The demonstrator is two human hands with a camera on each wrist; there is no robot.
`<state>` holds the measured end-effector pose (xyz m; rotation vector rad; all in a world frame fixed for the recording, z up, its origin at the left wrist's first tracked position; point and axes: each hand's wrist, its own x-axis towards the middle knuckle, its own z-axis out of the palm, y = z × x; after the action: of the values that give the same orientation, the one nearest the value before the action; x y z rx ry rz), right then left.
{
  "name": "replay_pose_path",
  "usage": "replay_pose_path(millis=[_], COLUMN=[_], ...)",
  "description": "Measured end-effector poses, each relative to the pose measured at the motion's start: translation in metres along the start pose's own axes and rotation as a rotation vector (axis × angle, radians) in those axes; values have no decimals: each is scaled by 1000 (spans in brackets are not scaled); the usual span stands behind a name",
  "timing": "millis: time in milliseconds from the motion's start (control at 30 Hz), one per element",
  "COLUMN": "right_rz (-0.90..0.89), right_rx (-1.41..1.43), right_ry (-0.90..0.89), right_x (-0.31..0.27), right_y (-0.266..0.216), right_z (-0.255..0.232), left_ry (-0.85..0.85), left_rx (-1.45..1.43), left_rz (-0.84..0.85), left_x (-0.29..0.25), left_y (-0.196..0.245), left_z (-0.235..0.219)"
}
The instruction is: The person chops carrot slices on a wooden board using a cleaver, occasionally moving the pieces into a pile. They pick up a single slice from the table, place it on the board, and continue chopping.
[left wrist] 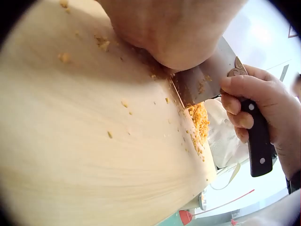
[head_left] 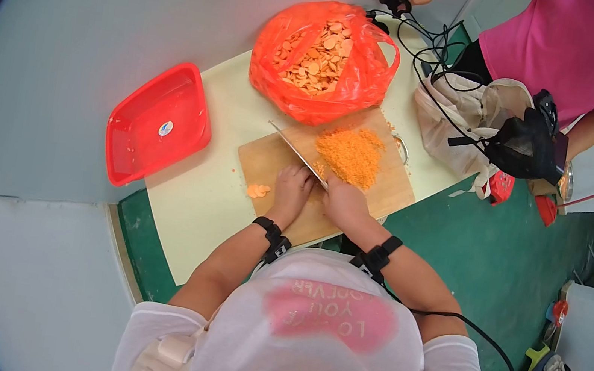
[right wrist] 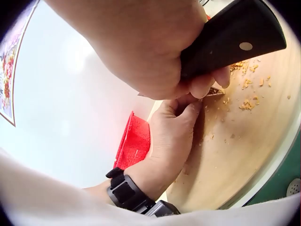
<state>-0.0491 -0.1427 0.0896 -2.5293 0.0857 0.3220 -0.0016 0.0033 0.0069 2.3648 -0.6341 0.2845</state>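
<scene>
My right hand (head_left: 345, 204) grips the black handle of a cleaver (left wrist: 200, 80), fingers wrapped round it in the left wrist view. The blade stands edge-down on a wooden cutting board (head_left: 259, 156). Right beside the blade, my left hand (head_left: 292, 191) rests low on the board with fingers bent toward the steel. Whatever lies under its fingertips is hidden, so I cannot tell what it holds. A heap of finely chopped carrot (head_left: 352, 157) lies on the blade's other side. A few round carrot slices (head_left: 258, 191) sit left of the left hand. Orange crumbs are scattered over the wood.
Behind the board stands a red plastic bag (head_left: 270, 79) full of carrot slices (head_left: 318, 59). A red basin (head_left: 158, 147) is at the table's left. On the right, another person in a pink shirt (head_left: 558, 59) stands near a pale cloth bag (head_left: 443, 119) and black cables.
</scene>
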Motion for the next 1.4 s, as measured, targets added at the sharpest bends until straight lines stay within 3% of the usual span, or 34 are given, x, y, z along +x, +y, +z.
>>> replay_pose_path(millis=[200, 533, 900, 967, 1400], right_rz=[52, -16, 25, 18, 54], right_rx=[-19, 33, 23, 21, 9], right_ry=[-23, 46, 34, 56, 45], right_x=[-5, 8, 0, 8, -2], right_y=[4, -1, 1, -4, 1], right_z=[7, 11, 19, 18, 16], left_ry=[3, 57, 25, -80, 11], left_rx=[-34, -29, -16, -29, -45], left_rz=[11, 51, 61, 6, 10], left_x=[0, -1, -4, -2, -1], left_y=[-7, -1, -4, -4, -5], left_z=[9, 4, 3, -2, -1])
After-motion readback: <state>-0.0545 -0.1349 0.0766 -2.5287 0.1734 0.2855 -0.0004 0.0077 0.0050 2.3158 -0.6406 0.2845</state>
